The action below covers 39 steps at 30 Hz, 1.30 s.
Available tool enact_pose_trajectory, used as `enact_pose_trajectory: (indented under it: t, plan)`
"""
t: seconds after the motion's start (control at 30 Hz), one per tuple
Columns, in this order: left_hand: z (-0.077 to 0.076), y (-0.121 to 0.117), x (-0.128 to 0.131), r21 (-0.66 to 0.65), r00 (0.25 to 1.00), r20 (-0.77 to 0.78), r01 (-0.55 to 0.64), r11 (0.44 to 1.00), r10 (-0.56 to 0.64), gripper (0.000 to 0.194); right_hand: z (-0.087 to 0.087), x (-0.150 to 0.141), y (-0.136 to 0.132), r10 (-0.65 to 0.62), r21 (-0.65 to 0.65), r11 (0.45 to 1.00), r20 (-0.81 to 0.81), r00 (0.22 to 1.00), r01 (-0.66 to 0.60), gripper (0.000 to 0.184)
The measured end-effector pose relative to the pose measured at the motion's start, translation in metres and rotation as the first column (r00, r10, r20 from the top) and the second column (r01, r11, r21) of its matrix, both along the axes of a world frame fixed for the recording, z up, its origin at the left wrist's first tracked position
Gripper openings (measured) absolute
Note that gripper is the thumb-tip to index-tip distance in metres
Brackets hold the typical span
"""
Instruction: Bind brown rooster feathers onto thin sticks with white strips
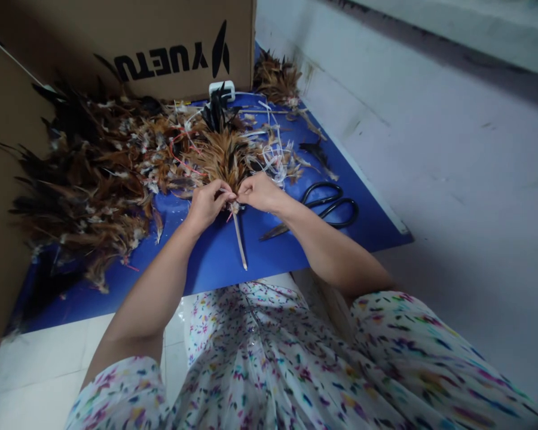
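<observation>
Both hands (233, 200) on feather bundle (222, 158)

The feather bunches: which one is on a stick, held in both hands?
The brown bunch at the middle, gripped by the left hand and right hand. Its stick points toward the person; the big pile lies loose at left.

A blue surface (233, 263) lies low over a pale tiled floor (31, 382). A brown cardboard box (161, 36) printed with black letters stands at its far edge, and another cardboard panel (0, 197) rises along the left side. To the right runs a grey-white wall (452, 179), scuffed with dark marks, in soft, even light.
</observation>
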<state>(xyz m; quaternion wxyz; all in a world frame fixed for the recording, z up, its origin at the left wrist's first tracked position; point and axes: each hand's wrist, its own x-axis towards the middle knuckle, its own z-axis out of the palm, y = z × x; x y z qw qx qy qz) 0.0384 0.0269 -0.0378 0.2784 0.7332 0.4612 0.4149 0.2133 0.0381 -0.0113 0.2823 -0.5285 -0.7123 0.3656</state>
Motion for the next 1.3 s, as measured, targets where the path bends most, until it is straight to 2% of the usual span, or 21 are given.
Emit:
enact_pose_trajectory:
  t: [0.27,0.5,0.67,0.87,1.1,1.2,1.3]
  plan:
    - [-0.002,0.001,0.000,-0.010,0.999,-0.005,-0.034,0.999,0.034,0.011,0.002,0.001,-0.001,0.020,-0.075,0.997,-0.144,0.989,-0.031,0.016]
    - [-0.001,-0.003,0.001,0.137,0.991,-0.109,-0.063,0.989,0.078,0.010,0.004,0.000,-0.002,-0.015,-0.130,0.991,-0.195,0.981,-0.011,0.015]
    - [0.007,-0.012,0.007,0.233,0.973,-0.104,-0.180,0.956,0.208,0.012,-0.001,-0.006,-0.005,-0.075,-0.185,0.983,-0.317,0.946,0.016,0.017]
    - [0.013,-0.021,0.014,0.351,0.935,-0.064,-0.307,0.884,0.350,0.012,-0.009,-0.016,-0.008,-0.088,-0.114,0.993,-0.449,0.889,0.040,0.023]
    - [0.020,-0.023,0.014,0.450,0.924,0.028,-0.352,0.821,0.382,0.015,-0.015,-0.024,-0.009,-0.078,0.000,0.996,-0.547,0.834,0.093,0.041]
    - [0.022,-0.023,0.015,0.469,0.899,0.107,-0.423,0.775,0.426,0.016,-0.016,-0.028,-0.011,-0.070,0.047,0.992,-0.566,0.821,0.117,0.038]
    - [0.023,-0.023,0.016,0.454,0.883,0.165,-0.464,0.761,0.440,0.014,-0.013,-0.030,-0.013,-0.071,0.071,0.988,-0.570,0.819,0.135,0.029]
